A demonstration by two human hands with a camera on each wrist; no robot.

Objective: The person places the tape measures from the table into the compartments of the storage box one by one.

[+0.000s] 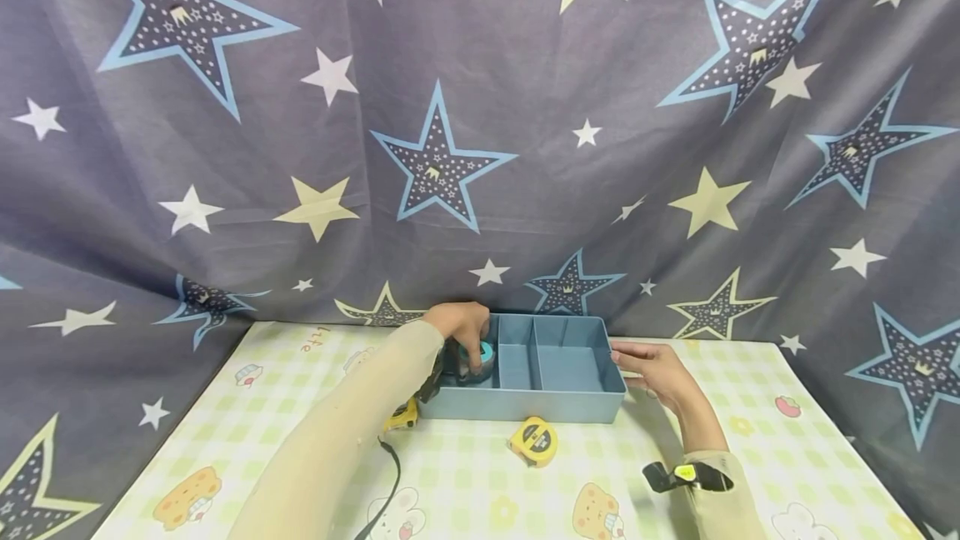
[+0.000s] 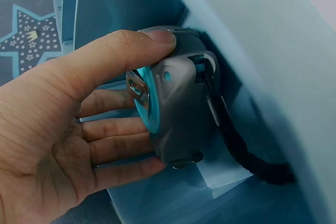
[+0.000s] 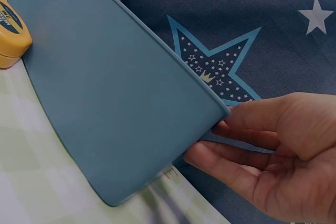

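Note:
My left hand [image 1: 465, 330] grips a grey tape measure [image 2: 181, 111] with a teal face, a metal clip and a black wrist strap [image 2: 236, 142]. Thumb on one side and fingers on the other, it holds the tape inside the left compartment of a blue-grey divided box [image 1: 517, 405]. At the box's right end, the fingers of my right hand [image 1: 660, 369] touch the outer wall, fairly straight. In front of the box lies a yellow tape measure [image 1: 535, 442]. Another yellow one [image 1: 402, 415] is partly hidden by the left forearm.
Dividers [image 1: 536, 354] split the box into compartments. It stands on a table with a green-checked cloth [image 1: 465, 482], close to a star-patterned curtain [image 1: 637, 257] at the back. A dark cord [image 1: 393, 473] trails across the cloth near the left forearm.

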